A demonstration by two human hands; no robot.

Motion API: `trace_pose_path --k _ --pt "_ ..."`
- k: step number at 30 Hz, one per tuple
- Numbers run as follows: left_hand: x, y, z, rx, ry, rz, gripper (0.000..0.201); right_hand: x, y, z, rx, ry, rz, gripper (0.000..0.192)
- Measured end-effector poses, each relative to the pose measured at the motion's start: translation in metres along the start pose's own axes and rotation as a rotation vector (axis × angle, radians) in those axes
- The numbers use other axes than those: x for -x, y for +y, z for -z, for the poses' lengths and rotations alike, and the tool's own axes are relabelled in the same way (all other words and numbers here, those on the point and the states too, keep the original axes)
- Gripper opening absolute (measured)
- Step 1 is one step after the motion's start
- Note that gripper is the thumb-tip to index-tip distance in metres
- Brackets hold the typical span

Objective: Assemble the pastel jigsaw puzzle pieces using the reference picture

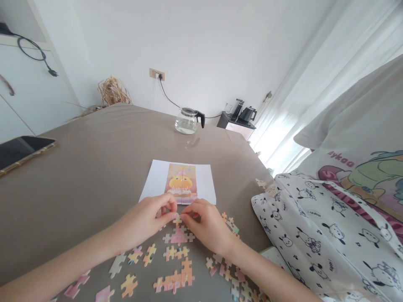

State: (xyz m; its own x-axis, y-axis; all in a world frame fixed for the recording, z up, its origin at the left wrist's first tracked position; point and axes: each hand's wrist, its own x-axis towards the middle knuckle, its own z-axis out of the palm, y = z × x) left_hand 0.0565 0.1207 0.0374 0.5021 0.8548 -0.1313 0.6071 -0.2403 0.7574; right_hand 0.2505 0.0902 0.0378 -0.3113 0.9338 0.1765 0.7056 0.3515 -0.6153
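Note:
My left hand (154, 216) and my right hand (208, 224) meet above the table, fingertips pinched at a small pale jigsaw piece (177, 219) between them. Just below it lies a joined cluster with a pink middle (179, 236). Nearer to me are a short joined yellow strip (176, 252) and a larger orange-pink joined section (175, 281). Loose puzzle pieces (129, 286) lie left of these, and more pieces (226, 270) are scattered under my right forearm. Beyond my hands, a white sheet (204, 180) carries a printed yellow cartoon picture (181, 183).
A glass pot (186, 122) of clear liquid stands toward the table's far side. At the left edge lies a phone (25, 152). On the right, a white cartoon-print bag (315, 235) borders the table, beside a person's shirt (355, 138). A cord runs behind the pot.

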Motion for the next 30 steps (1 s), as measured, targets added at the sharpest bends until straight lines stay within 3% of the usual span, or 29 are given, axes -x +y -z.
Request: trace_pose_path --k 7,13,23,30 --pt "-0.003 -0.010 -0.005 0.039 0.043 -0.018 0.022 -0.003 0.007 -0.002 -0.032 0.008 -0.049 0.015" --pt "-0.001 -0.019 -0.006 -0.074 0.060 -0.104 0.021 -0.004 0.011 -0.002 -0.048 -0.015 -0.086 0.017" --pt "0.009 -0.011 -0.015 -0.258 0.046 -0.240 0.034 -0.002 0.012 -0.003 -0.058 -0.026 -0.106 0.017" --pt "0.009 -0.015 -0.019 -0.297 0.044 -0.271 0.029 0.000 0.014 -0.006 -0.049 -0.017 -0.090 0.017"
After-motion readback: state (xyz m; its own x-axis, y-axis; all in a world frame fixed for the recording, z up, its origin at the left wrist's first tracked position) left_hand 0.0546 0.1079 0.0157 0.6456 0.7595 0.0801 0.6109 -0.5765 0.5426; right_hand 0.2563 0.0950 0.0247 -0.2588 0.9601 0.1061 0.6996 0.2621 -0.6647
